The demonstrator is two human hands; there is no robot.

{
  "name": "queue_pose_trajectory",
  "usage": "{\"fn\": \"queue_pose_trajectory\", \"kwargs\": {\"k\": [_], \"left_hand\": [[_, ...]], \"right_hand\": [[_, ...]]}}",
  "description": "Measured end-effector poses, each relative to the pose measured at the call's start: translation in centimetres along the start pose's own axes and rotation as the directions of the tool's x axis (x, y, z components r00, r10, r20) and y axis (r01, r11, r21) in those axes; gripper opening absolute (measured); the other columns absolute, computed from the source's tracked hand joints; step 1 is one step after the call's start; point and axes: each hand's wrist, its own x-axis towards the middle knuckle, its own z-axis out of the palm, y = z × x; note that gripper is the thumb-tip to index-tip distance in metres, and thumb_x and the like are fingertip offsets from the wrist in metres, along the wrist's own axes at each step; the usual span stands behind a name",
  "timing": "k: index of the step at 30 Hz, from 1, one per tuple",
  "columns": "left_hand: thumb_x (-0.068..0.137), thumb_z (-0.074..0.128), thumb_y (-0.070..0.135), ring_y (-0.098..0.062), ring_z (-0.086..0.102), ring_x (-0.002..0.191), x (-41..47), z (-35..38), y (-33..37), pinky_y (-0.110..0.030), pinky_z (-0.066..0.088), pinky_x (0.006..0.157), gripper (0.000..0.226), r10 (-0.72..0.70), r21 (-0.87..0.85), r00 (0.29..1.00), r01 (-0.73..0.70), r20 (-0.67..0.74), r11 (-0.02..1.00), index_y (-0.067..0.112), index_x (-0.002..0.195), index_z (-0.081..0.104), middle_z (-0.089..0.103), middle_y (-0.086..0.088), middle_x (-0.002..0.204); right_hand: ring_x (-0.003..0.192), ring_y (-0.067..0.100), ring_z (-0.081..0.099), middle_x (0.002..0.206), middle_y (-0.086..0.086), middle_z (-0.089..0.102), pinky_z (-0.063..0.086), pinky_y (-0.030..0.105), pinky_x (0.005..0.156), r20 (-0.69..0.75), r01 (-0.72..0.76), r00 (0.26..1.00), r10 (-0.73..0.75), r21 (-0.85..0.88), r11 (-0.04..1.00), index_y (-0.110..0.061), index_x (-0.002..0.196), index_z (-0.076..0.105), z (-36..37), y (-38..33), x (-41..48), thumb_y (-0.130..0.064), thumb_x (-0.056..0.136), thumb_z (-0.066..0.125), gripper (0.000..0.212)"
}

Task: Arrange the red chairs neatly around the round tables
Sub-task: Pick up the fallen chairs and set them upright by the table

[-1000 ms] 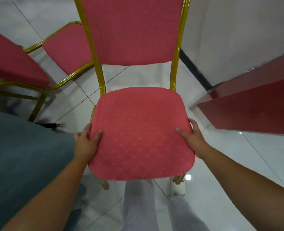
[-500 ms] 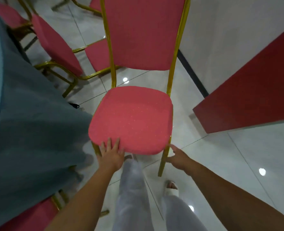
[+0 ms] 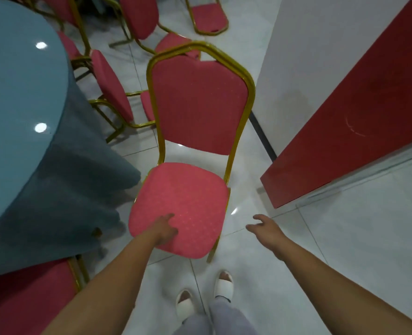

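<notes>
Red chair (image 3: pixel 185 197) stands on the tiled floor (image 3: pixel 345 238), just right of the round table (image 3: pixel 18 93) and its draped edge. The left hand (image 3: pixel 164 229) rests on the seat's front-left corner with fingers spread. The right hand (image 3: pixel 265 228) hovers beside the seat, fingers loosely apart, holding nothing.

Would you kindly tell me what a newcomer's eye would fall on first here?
The red chair with its gold frame stands upright at centre. The left hand rests on the front of its seat, while the right hand hangs open beside it, touching nothing. At left, a blue-grey cloth drapes over the round table.
</notes>
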Motion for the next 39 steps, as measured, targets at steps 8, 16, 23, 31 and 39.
{"fn": "queue_pose_trajectory", "kwargs": {"k": [8, 16, 23, 31, 39], "left_hand": [[0.095, 0.06, 0.014, -0.015, 0.062, 0.09, -7.2, -2.1, -1.6, -0.023, 0.052, 0.066, 0.066, 0.16, -0.249, 0.957, -0.221, -0.242, 0.943, 0.024, 0.154, 0.032, 0.045, -0.01, 0.147], [0.094, 0.062, 0.02, 0.0, 0.053, 0.076, -8.8, -3.7, 0.3, -0.009, 0.04, 0.05, 0.064, 0.115, -0.369, 0.961, -0.205, -0.252, 0.907, 0.03, 0.152, 0.034, 0.041, -0.01, 0.151], [0.09, 0.062, 0.02, -0.011, 0.061, 0.083, -6.9, -6.3, 4.8, -0.022, 0.05, 0.065, 0.056, -0.044, -0.487, 0.927, -0.155, -0.374, 0.86, 0.031, 0.142, 0.045, 0.054, 0.001, 0.122], [0.094, 0.061, 0.014, -0.017, 0.061, 0.105, -5.2, -6.7, 16.3, -0.024, 0.047, 0.073, 0.055, -0.176, -0.806, 0.926, -0.184, -0.334, 0.563, 0.026, 0.145, 0.044, 0.045, -0.018, 0.143], [0.097, 0.062, 0.027, -0.017, 0.054, 0.093, -7.4, -9.8, 14.2, -0.035, 0.05, 0.081, 0.046, -0.409, -0.904, 0.833, -0.227, -0.373, 0.363, 0.028, 0.14, 0.045, 0.057, 0.0, 0.112]], "right_hand": [[0.111, 0.021, 0.054, 0.125, 0.001, 0.053, 0.048, 0.039, 0.096, -0.001, 0.156, 0.988, -0.156, -0.066, 0.986, -0.027, 0.138, 0.049, 0.4, -5.6, -6.6, -0.038, 0.092, 0.066, 0.05], [0.103, 0.016, 0.056, 0.12, -0.004, 0.053, 0.047, 0.031, 0.08, -0.123, 0.408, 0.898, -0.422, -0.127, 0.904, -0.025, 0.134, 0.052, -3.7, -15.7, -4.7, -0.034, 0.09, 0.07, 0.048], [0.109, 0.018, 0.058, 0.136, 0.001, 0.048, 0.049, 0.029, 0.081, -0.118, 0.631, 0.729, -0.674, -0.264, 0.729, -0.03, 0.144, 0.042, -6.6, -28.3, 2.7, -0.039, 0.086, 0.068, 0.065], [0.088, 0.032, 0.061, 0.086, -0.005, 0.063, 0.047, 0.05, 0.091, 0.034, 0.566, 0.806, -0.591, -0.335, 0.753, -0.031, 0.088, 0.055, -3.2, -33.3, 7.8, -0.045, 0.087, 0.056, 0.014], [0.089, 0.028, 0.067, 0.094, 0.004, 0.073, 0.053, 0.047, 0.086, 0.351, 0.607, 0.755, -0.554, -0.055, 0.793, -0.024, 0.095, 0.072, 2.1, -38.2, 6.7, -0.033, 0.085, 0.06, 0.018]]}}
